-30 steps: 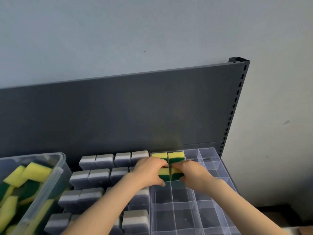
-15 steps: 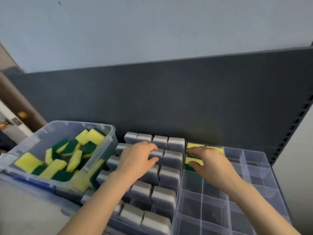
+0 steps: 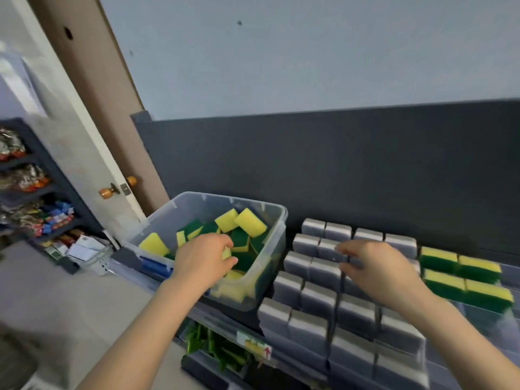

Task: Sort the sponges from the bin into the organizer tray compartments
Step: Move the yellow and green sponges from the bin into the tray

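The left hand (image 3: 204,258) is down inside the bin (image 3: 225,197). Its fingers are bent, and they pinch a yellow sponge (image 3: 226,253) against the thumb. Only a small bit of that sponge shows. More loose sponges (image 3: 250,222), yellow and green, lie all around this hand, in front of it and to both sides.

The right hand (image 3: 374,270) is well apart from the left one, out past the bin's right wall. Its fingers are a little bent and spread, and it holds nothing. It is over the grey sponges (image 3: 318,299), which stand in neat rows under it and on each side of it. It is hard to tell if the fingers touch them.

Just to the right of this hand, four sponges (image 3: 464,274) with yellow tops and green bottoms sit two by two in the tray (image 3: 510,274).

Behind both hands stands a dark board (image 3: 337,170). Far off to the left of the left hand are a door (image 3: 92,108) with a round knob (image 3: 107,191) and a shelf (image 3: 33,198) full of packets.
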Motion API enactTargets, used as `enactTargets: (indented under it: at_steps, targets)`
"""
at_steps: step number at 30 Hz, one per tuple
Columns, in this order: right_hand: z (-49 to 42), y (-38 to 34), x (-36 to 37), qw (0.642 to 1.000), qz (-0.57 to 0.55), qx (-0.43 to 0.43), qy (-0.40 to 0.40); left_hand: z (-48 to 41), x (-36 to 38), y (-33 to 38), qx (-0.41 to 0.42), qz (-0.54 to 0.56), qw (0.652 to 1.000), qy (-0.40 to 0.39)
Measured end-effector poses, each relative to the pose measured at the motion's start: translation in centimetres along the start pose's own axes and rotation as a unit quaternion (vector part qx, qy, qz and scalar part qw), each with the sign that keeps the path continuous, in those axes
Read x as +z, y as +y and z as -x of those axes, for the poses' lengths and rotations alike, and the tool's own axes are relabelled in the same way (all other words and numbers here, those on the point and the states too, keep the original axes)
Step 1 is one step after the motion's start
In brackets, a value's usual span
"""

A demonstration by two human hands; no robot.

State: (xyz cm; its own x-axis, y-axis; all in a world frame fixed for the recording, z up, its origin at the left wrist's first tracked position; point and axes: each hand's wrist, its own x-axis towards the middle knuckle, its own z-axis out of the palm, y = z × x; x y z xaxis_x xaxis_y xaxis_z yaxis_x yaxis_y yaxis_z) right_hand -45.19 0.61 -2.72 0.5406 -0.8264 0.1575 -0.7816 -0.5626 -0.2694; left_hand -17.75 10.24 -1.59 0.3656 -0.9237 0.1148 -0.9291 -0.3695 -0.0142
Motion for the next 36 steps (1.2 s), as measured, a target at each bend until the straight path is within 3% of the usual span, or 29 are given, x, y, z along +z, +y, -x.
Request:
enactTargets:
  at_steps: [12,23,36]
  targets:
    - [-3.2,-16.2,5.1,0.999,-0.025,-0.039,0.010,0.8,0.4,-17.5,-0.018,0.056,0.998,0.013]
    - [-9.5,-21.1,8.5,0.999,-0.023,-0.041,-0.027,-4.9,4.1,-21.3,0.015,0.140,0.990,0.007]
    - [-20.6,-23.1,13.1,0.994,-0.045,-0.070,-0.068,-14.4,6.6,-25.4,0.006,0.102,0.994,-0.047]
